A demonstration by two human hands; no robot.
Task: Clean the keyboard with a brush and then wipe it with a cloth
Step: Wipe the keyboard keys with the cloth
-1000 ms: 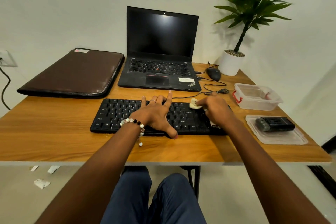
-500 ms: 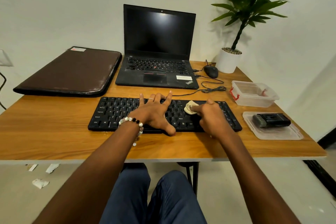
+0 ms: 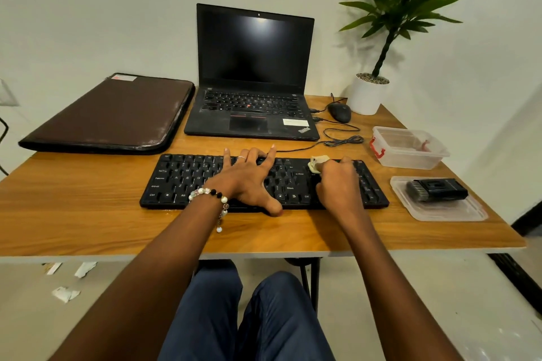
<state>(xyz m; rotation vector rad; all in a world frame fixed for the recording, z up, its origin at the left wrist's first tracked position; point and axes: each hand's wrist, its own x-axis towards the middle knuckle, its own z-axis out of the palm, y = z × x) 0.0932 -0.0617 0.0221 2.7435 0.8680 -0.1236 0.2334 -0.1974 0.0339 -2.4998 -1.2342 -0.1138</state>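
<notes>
A black keyboard (image 3: 187, 179) lies across the middle of the wooden table (image 3: 88, 214). My left hand (image 3: 249, 182) rests flat on its centre keys, fingers spread, thumb at the front edge. My right hand (image 3: 337, 184) is closed on a small cream cloth (image 3: 318, 162), pressing it on the keys right of centre near the back row. The black brush (image 3: 434, 189) lies on a clear plastic lid (image 3: 445, 211) to the right of the keyboard, apart from both hands.
An open black laptop (image 3: 252, 108) stands behind the keyboard, a brown sleeve (image 3: 111, 117) to its left. A mouse (image 3: 339, 112) with its cable, a white plant pot (image 3: 366, 97) and a clear plastic box (image 3: 407, 149) sit at the right.
My right hand with the cloth slid left over the keys, then back to the right. My left hand stayed pressed on the keyboard.
</notes>
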